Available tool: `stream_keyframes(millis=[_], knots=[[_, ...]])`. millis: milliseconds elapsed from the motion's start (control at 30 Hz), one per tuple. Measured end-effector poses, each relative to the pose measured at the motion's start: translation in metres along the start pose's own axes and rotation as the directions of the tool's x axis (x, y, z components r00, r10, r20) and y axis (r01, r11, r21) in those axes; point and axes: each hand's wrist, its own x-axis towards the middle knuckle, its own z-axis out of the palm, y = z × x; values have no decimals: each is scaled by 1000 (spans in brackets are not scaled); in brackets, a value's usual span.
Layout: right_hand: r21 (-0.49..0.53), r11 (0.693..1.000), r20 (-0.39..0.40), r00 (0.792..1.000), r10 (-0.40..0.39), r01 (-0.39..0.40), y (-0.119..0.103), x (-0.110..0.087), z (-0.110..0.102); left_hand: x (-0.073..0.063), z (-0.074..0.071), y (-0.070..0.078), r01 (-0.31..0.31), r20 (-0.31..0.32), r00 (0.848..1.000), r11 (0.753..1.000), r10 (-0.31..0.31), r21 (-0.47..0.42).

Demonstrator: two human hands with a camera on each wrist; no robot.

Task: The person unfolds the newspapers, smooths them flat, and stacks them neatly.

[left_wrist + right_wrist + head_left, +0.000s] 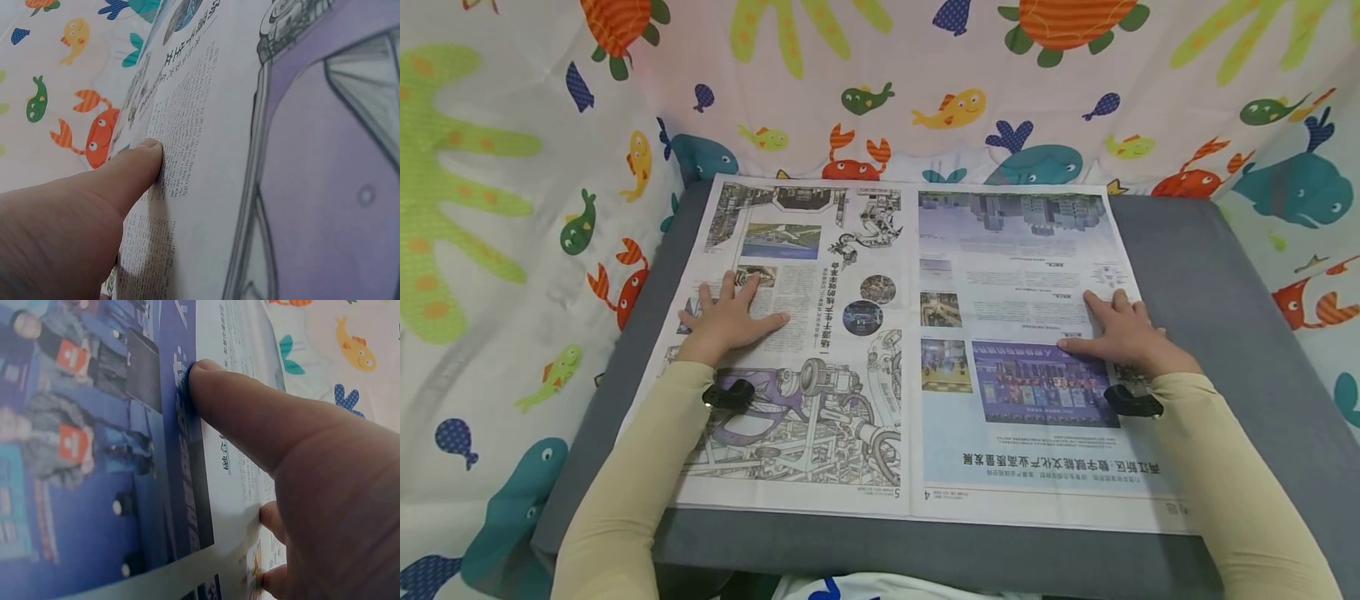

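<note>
An opened newspaper [947, 483] lies flat, its print upside down in the head view, with a centre fold between two pages. On its left page my left hand [724, 323] rests with fingers spread and thumb out to the right. My right hand [1129, 333] lies on the right page near its outer edge, fingers spread, thumb pointing left. In the left wrist view the left thumb [140, 164] touches a column of text beside a purple drawing. The right wrist view has the right thumb [231, 400] on the edge of a blue group photo [94, 506].
The newspaper lies on a grey table [1195, 308], which shows on both sides and along the front. A cloth [820, 108] printed with sea animals hangs behind and at both sides. Each wrist wears a black camera strap, such as the left one [730, 394].
</note>
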Motion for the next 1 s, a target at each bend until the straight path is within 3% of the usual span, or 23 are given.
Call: stream_keyframes(millis=[500, 733, 1000], knots=[[2, 1000, 48, 999, 19, -19, 5, -7, -6, 3, 4, 2, -11, 16, 1000, 1000, 11, 19], [-9, 1000, 8, 1000, 0, 0, 7, -6, 0, 2, 4, 4, -14, 24, 1000, 1000, 14, 10], [-26, 999, -77, 996, -45, 43, 6, -7, 8, -2, 8, 0, -17, -46, 999, 1000, 16, -19]])
